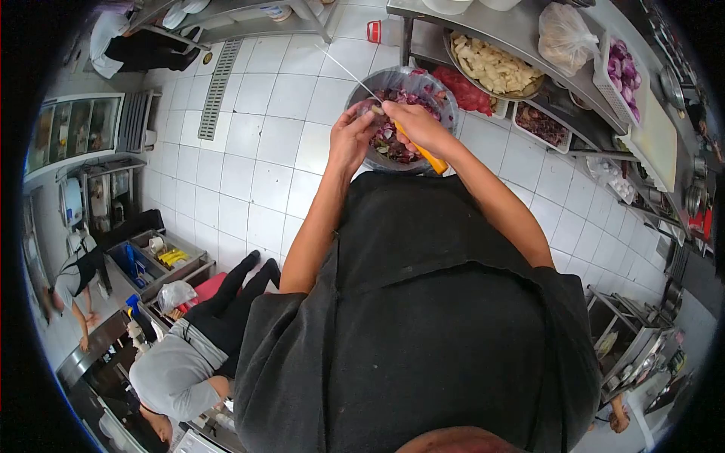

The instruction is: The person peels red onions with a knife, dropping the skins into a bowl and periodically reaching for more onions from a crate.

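My right hand (420, 127) is wrapped round the yellow handle of a knife (430, 159), whose long thin blade points away to the upper left. My left hand (355, 137) is closed on a small purplish piece that looks like a red onion (368, 108), close to the knife and mostly covered by the fingers. Both hands are above a round bin (451, 113) lined with clear plastic. Inside it lie purple onion skins and scraps (390, 143).
To the right, steel shelving carries a bowl of pale peeled pieces (495, 64), a basket of red onions (623, 75) and a cutting board (653, 147). A crate of dark peelings (540, 124) is lower down. A floor drain (219, 90) and several people are to the left.
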`<state>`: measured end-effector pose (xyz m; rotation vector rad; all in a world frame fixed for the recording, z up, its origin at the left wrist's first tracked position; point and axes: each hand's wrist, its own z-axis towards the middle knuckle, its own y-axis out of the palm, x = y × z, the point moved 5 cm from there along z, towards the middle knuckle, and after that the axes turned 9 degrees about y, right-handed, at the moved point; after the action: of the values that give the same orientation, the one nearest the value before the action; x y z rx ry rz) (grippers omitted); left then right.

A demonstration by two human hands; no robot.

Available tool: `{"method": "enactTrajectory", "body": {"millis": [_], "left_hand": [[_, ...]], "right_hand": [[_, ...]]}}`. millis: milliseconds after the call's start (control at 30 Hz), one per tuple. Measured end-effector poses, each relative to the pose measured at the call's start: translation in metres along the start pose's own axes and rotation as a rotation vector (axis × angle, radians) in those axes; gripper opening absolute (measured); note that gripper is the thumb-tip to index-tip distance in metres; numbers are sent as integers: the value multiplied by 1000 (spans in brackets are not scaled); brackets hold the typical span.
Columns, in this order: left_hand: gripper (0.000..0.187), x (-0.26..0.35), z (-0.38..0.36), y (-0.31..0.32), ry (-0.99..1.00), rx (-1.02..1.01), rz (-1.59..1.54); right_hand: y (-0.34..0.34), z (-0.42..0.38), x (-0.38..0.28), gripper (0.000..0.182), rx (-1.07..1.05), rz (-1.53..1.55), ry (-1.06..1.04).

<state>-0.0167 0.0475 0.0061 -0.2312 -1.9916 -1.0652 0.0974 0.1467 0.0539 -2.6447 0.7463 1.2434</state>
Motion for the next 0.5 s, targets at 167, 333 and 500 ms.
{"method": "enactTrajectory", "body": {"millis": [167,333,500], "left_hand": [[43,-5,-6,-8,-104,8,-8],[38,-18,-2,-17,-127,29,-79],[40,-26,0,-18,-161,6,-127]], "right_hand": [[-4,5,11,46,-43,36,80],[-4,7,17,46,-61,75,122],[-4,5,20,45,-80,104,151]]}}
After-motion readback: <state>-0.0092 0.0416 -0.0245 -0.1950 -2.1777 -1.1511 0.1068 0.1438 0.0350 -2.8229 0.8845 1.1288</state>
